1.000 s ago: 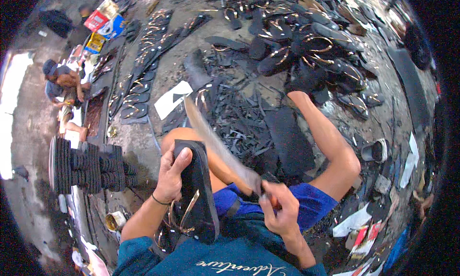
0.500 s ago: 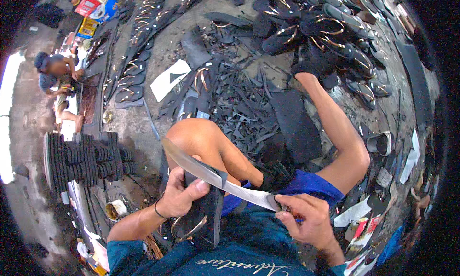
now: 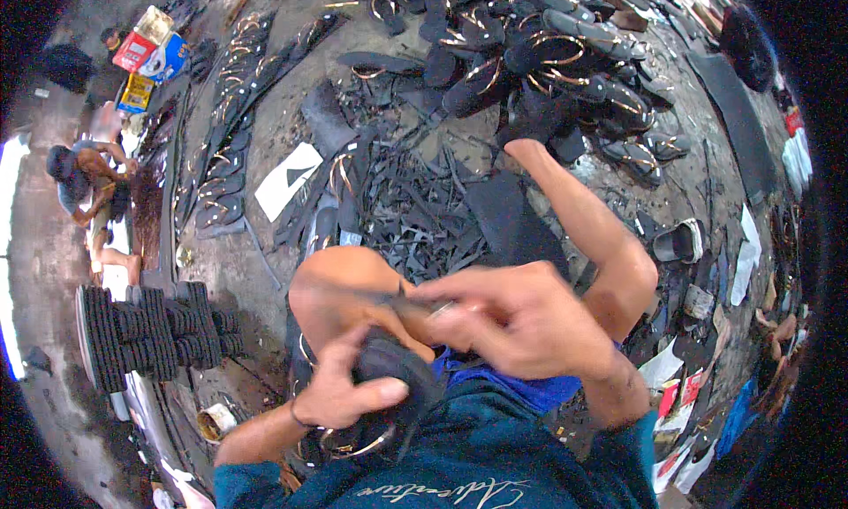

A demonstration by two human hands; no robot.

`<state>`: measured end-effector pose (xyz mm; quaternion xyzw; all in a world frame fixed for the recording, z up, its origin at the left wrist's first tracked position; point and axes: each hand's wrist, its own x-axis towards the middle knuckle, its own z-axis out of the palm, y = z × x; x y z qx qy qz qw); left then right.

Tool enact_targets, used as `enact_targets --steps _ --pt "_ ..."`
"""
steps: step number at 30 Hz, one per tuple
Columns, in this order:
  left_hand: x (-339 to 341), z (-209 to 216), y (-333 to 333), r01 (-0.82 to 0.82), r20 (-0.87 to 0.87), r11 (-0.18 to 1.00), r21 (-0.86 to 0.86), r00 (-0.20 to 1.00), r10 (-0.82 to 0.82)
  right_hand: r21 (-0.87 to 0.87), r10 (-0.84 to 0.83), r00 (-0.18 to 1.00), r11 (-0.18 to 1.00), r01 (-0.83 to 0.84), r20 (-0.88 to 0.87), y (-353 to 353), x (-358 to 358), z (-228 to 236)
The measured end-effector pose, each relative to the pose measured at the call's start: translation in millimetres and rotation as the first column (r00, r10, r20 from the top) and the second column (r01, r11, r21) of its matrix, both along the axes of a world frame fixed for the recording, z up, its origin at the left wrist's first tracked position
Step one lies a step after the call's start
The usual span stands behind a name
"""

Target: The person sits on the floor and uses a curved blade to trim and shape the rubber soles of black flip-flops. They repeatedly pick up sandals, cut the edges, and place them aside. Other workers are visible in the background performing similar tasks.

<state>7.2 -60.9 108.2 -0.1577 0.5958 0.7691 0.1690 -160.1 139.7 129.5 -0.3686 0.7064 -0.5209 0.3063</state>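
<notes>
My left hand grips a black sandal in my lap, thumb across the dark sole and fingers around its edge. The sandal's gold-trimmed strap shows below, close to my shirt. Above and to the right, my right hand is closed on the handle of a knife. The blade is smeared by motion and points left over my bent knee, beyond the sandal's end. Whether the blade touches the sandal, I cannot tell.
Black scraps litter the floor ahead. A heap of gold-strapped sandals lies beyond, with more in rows at the far left. Stacked black soles stand at left. Another person sits farther left. A cup-like container is near my left elbow.
My right hand has swung up and leftward with the knife, away from my lap. The sandal has tilted in my left hand, its sole end now rounder in view. The whole view has shifted slightly.
</notes>
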Motion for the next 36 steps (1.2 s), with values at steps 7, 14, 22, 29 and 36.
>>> enact_targets --steps 7,14,22,29,36 --pt "-46.7 -22.1 -9.9 -0.698 -0.035 0.603 0.385 0.642 0.766 -0.138 -0.728 0.623 0.612 0.779 0.287 79.9 36.7 -66.6" --pt "-68.1 -65.8 81.5 -0.712 0.304 0.447 0.541 0.662 0.685 0.047 -0.702 0.682 0.689 0.723 -0.205 102.3 127.0 -94.8" --pt "-39.6 -73.1 84.2 -0.679 0.344 0.454 0.577 0.706 0.618 0.106 -0.618 0.761 0.758 0.643 -0.195 112.8 163.7 -114.3" --pt "9.6 -98.6 82.4 -0.714 0.332 0.567 0.411 0.696 0.636 0.180 -0.569 0.792 0.775 0.606 -0.219 94.8 158.6 -90.1" --pt "54.3 -122.4 70.2 -0.638 0.280 0.656 0.403 0.768 0.576 0.256 -0.477 0.879 0.850 0.460 0.002 75.5 147.1 -78.9"
